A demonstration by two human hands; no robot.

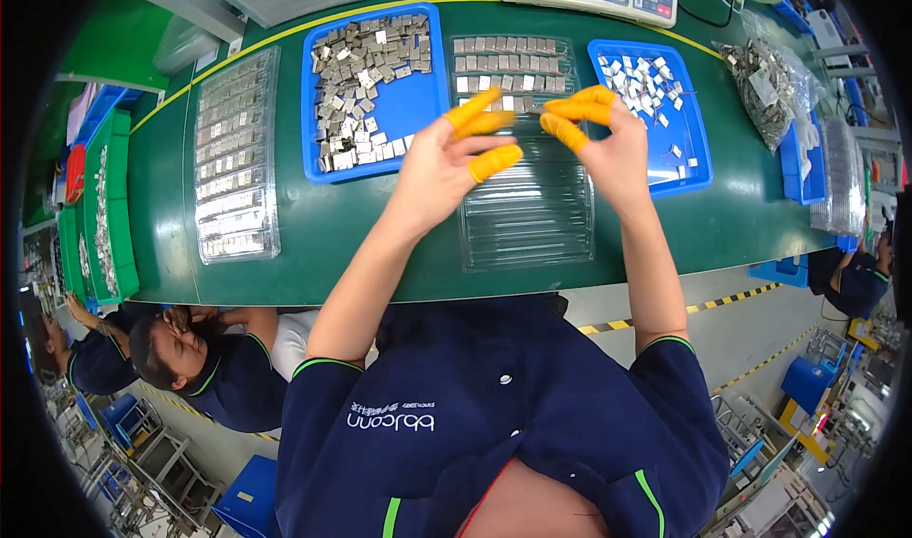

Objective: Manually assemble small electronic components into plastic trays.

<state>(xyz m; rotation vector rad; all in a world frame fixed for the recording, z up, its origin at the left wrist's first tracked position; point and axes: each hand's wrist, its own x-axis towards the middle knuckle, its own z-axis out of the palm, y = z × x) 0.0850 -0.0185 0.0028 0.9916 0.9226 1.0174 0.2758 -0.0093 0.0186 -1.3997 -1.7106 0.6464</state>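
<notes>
Navy shirt (570, 415) lies nearest us; beyond it, over the green desk (323, 225), our left hand (445, 163) has its yellow-covered fingers spread and blurred; our right hand (613, 149) has its tips close together, though we cannot tell if they pinch anything; both hover above the clear ridged tray (527, 229), its far rows holding small metal parts (508, 64); a low knuckle could knock those askew; a slack grip could drop a piece between ridges.
</notes>
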